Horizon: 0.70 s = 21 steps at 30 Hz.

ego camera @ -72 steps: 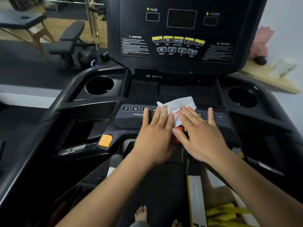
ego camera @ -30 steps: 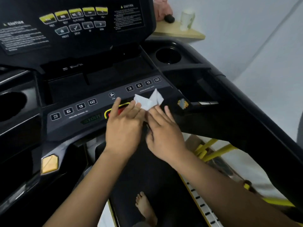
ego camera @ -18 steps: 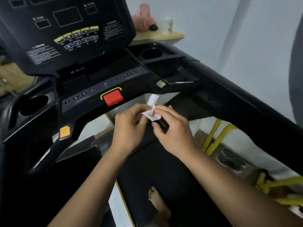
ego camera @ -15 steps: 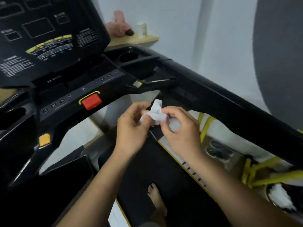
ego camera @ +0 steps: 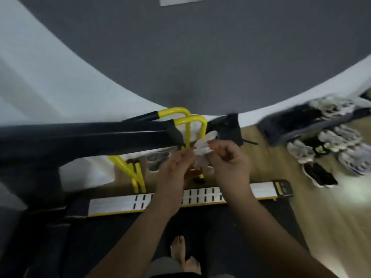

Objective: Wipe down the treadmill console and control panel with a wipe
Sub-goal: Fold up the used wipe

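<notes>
Wipe (ego camera: pixel 202 146), crumpled, sits in the air above the treadmill side rail (ego camera: pixel 112 204), pinched in the curled right hand (ego camera: pixel 228 160); left hand (ego camera: pixel 176 167) touches it, its grip unreadable through blur.

Both forearms are bare up to the wrists, with no sleeve over them; the left hand (ego camera: pixel 176 167) and right hand (ego camera: pixel 230 163) are uncovered too. The feet (ego camera: pixel 180 255) are bare, toes showing. A greyish trouser leg (ego camera: pixel 164 266) covers one leg, blurred and dim
</notes>
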Each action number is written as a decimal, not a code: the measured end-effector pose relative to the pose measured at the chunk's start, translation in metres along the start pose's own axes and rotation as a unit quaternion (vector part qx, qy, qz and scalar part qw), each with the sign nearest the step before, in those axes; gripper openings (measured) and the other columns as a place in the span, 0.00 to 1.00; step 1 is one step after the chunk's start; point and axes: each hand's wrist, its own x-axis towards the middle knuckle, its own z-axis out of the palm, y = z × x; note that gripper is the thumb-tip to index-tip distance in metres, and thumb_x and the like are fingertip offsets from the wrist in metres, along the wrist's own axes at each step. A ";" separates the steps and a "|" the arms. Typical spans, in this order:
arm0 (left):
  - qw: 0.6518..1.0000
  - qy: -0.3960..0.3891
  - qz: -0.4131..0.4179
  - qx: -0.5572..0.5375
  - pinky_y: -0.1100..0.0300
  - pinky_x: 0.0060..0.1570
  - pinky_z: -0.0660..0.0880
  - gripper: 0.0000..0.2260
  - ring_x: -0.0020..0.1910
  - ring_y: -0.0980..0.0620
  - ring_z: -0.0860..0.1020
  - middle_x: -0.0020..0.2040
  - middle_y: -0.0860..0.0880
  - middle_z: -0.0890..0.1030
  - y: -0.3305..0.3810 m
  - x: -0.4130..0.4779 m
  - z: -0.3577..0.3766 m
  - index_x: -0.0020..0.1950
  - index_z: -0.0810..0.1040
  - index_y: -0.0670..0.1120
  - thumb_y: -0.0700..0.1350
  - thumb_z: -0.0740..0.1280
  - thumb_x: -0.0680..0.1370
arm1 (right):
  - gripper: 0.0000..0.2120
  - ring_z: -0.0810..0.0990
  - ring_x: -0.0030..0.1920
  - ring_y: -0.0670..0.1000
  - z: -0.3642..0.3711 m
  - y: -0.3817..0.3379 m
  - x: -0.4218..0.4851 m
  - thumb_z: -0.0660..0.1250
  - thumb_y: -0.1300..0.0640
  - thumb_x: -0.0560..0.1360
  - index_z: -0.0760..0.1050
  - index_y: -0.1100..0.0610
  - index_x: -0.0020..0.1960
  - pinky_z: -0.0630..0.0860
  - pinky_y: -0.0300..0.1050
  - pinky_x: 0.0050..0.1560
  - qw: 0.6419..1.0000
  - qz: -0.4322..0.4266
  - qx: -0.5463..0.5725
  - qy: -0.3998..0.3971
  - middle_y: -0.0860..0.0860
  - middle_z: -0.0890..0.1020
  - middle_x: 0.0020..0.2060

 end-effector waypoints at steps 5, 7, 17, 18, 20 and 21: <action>0.993 -0.086 -0.076 -0.002 0.66 0.45 0.78 0.13 0.51 0.56 0.83 0.50 0.48 0.86 -0.040 0.039 0.052 0.48 0.85 0.42 0.30 0.62 0.80 | 0.11 0.83 0.43 0.48 -0.057 0.028 0.015 0.68 0.73 0.72 0.81 0.59 0.42 0.78 0.39 0.44 0.993 0.048 -0.026 0.105 0.56 0.85 0.44; 0.991 -0.076 -0.111 -0.003 0.62 0.45 0.79 0.12 0.50 0.51 0.84 0.49 0.46 0.86 -0.054 0.056 0.067 0.47 0.85 0.46 0.30 0.66 0.77 | 0.06 0.84 0.44 0.48 -0.071 0.037 0.020 0.69 0.71 0.73 0.82 0.62 0.45 0.78 0.38 0.45 0.989 0.077 -0.044 0.114 0.57 0.86 0.44; 0.978 0.024 -0.189 0.082 0.51 0.52 0.81 0.02 0.49 0.46 0.84 0.45 0.46 0.86 -0.111 0.146 0.136 0.47 0.84 0.47 0.42 0.72 0.76 | 0.05 0.84 0.42 0.46 -0.135 0.113 0.123 0.76 0.57 0.71 0.81 0.50 0.44 0.82 0.53 0.46 0.971 0.164 -0.165 0.050 0.47 0.85 0.38; 0.977 0.033 -0.193 0.087 0.55 0.49 0.80 0.03 0.48 0.48 0.84 0.44 0.48 0.86 -0.117 0.157 0.146 0.46 0.84 0.49 0.43 0.71 0.76 | 0.04 0.83 0.42 0.44 -0.143 0.122 0.139 0.75 0.57 0.71 0.81 0.51 0.45 0.81 0.49 0.46 0.970 0.166 -0.175 0.040 0.46 0.84 0.38; 0.972 0.055 -0.204 0.099 0.58 0.46 0.77 0.05 0.46 0.50 0.82 0.43 0.49 0.85 -0.130 0.180 0.168 0.43 0.84 0.50 0.43 0.69 0.77 | 0.04 0.82 0.42 0.41 -0.161 0.140 0.173 0.74 0.59 0.72 0.82 0.53 0.47 0.78 0.42 0.45 0.966 0.173 -0.193 0.009 0.45 0.84 0.39; 0.970 0.067 -0.208 0.108 0.55 0.46 0.76 0.06 0.44 0.50 0.80 0.42 0.48 0.84 -0.138 0.194 0.179 0.42 0.84 0.50 0.43 0.69 0.77 | 0.05 0.82 0.42 0.40 -0.169 0.149 0.191 0.73 0.60 0.73 0.82 0.53 0.48 0.77 0.40 0.45 0.964 0.172 -0.200 -0.004 0.44 0.84 0.40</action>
